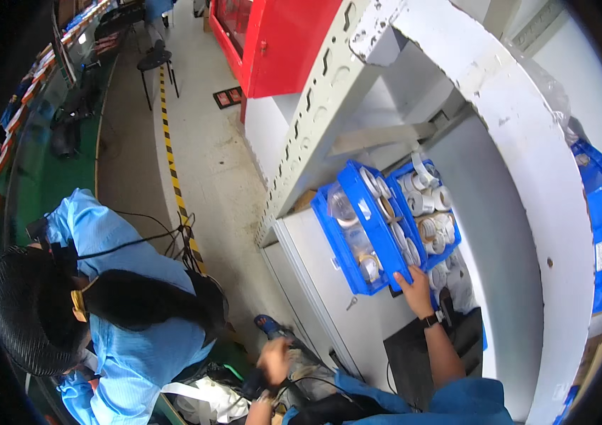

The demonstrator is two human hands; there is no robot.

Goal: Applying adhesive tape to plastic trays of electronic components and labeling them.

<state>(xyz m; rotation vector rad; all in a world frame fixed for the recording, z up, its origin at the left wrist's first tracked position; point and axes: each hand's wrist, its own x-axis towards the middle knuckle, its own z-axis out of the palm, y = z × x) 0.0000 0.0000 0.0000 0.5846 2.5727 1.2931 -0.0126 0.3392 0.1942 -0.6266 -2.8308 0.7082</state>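
Note:
My right hand (416, 292), with a dark watch at the wrist, grips the near end of a narrow blue plastic bin (379, 225). That bin is tilted and holds several white rolls. To its left a second blue bin (369, 289) contains clear and brownish tape rolls (369, 268). On its right stands another blue bin (457, 239) packed with white rolls (423, 204). My left hand (274, 361) is low in the middle, apart from the bins; it is blurred, and its fingers cannot be made out clearly.
A white metal rack frame (520, 113) arches over the bins, which sit on a white surface (318, 258). A small key (352, 303) lies near them. At left, close by, a person in a blue smock (138, 241) bends over. Behind are a red cabinet (287, 49) and black stool (154, 59).

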